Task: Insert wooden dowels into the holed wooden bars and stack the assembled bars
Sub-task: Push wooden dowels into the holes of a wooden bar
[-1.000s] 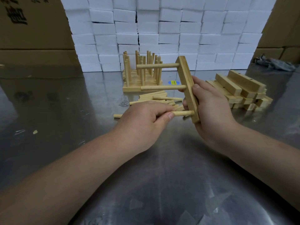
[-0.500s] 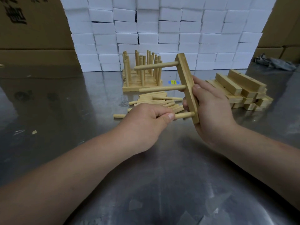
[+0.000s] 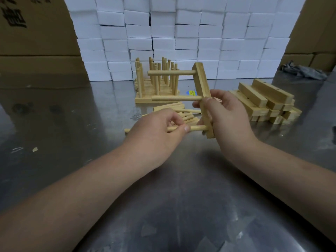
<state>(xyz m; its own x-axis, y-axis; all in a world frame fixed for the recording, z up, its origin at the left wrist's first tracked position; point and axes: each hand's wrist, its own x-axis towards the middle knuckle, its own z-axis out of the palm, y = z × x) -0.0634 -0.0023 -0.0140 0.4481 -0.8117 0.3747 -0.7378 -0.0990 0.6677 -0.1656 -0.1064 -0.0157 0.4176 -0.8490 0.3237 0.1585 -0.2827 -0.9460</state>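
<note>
My right hand (image 3: 227, 117) is gripping the pale holed wooden bar (image 3: 202, 91) while my left hand (image 3: 158, 128) is pinching a round wooden dowel (image 3: 197, 127) into its near end, probably risking a crooked jam.

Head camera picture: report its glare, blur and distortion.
Head view: wide-angle distortion bows the white block wall at the edges; the steel table carries smeared reflections and pale glare patches near the bottom; the held bar looks slightly soft at its top end.
</note>
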